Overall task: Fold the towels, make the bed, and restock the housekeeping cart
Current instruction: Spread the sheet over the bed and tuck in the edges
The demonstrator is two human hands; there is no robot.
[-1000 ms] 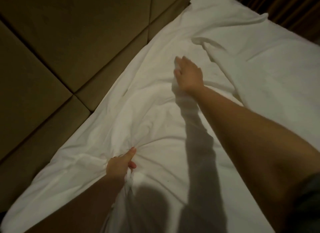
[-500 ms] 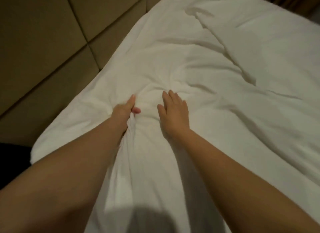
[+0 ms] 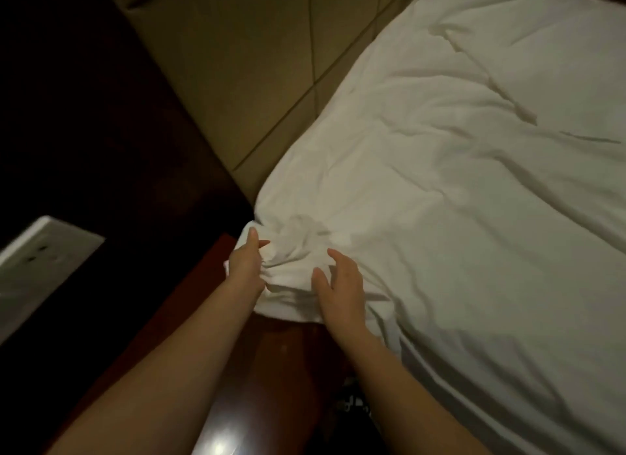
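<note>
Our left hand [image 3: 246, 266] bunches the sheet [image 3: 440, 217] corner in its fingers; our right hand [image 3: 340, 287] spreads relaxed fingers beside it; we should pull taut, then tuck

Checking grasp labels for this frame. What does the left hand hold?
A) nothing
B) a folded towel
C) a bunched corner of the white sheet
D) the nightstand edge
C: the left hand curls thumb and fingers round the white sheet, bunched at the bed's corner.
</note>
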